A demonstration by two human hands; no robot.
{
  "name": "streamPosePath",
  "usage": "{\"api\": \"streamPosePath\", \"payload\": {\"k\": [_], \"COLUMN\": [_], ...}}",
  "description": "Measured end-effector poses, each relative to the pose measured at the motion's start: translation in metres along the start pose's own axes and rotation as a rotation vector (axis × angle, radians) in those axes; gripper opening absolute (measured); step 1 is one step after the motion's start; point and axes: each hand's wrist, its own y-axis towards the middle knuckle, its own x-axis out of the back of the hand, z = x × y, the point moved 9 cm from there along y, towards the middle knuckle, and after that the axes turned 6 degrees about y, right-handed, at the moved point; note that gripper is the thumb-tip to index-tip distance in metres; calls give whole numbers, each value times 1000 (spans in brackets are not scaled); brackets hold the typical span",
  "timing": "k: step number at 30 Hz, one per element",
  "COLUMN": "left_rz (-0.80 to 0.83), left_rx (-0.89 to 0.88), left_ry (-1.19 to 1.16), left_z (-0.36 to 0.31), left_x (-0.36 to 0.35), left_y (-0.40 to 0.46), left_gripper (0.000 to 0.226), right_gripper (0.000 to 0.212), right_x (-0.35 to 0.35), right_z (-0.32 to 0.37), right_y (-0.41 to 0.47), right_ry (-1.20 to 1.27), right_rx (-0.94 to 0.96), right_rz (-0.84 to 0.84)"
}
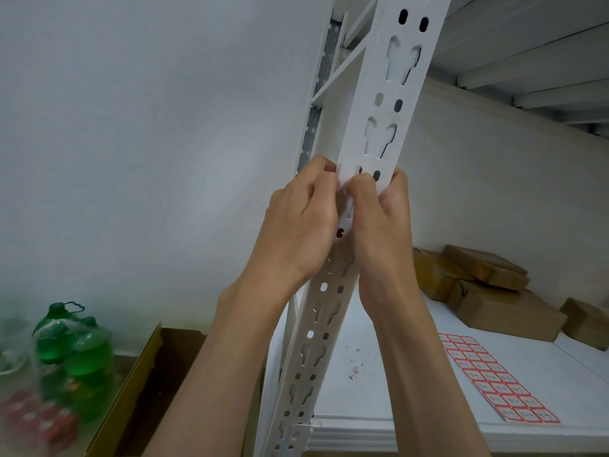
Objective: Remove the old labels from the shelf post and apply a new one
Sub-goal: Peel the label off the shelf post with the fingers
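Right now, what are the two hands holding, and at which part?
Both the left hand and the right hand pinch at the front of the shelf post. Whether a label is in the grip cannot be told.

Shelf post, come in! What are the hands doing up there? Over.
Left hand and right hand both pinching at the shelf post. White label edge lifting. Nothing blocking.

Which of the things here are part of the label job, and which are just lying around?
Part of the job:
- post
- white label on it, pinched by the left hand and right hand
- sheet of red labels on the shelf

Lying about:
- brown parcels on the shelf
- green bottles
- open carton
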Motion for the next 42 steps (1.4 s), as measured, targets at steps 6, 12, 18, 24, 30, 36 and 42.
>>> {"api": "streamPosePath", "payload": {"k": [6,12,18,24,30,36,42], "left_rz": [-14,-19,-21,3,6,-1,-4], "left_rx": [9,2,12,12,14,29,16], "left_ry": [29,38,23,0,-16,-11,-2], "left_z": [-1,-2,-1,1,1,3,2], "left_x": [0,0,-1,-4,-3,-3,-4], "left_y": [0,0,0,0,0,0,0], "left_gripper": [26,27,27,29,28,28,30], "right_gripper": [10,7,4,31,12,12,15], "right_x": [-1,-1,-1,1,-3,-2,-2], "right_z": [0,2,-1,-19,-8,-5,-6], "right_y": [0,0,-2,-9,-11,-9,-7], "right_ry": [12,10,104,301,293,204,185], "right_rx": [0,6,-56,-255,-215,-182,-176], "right_rz": [-7,34,56,76,89,34,30]}}
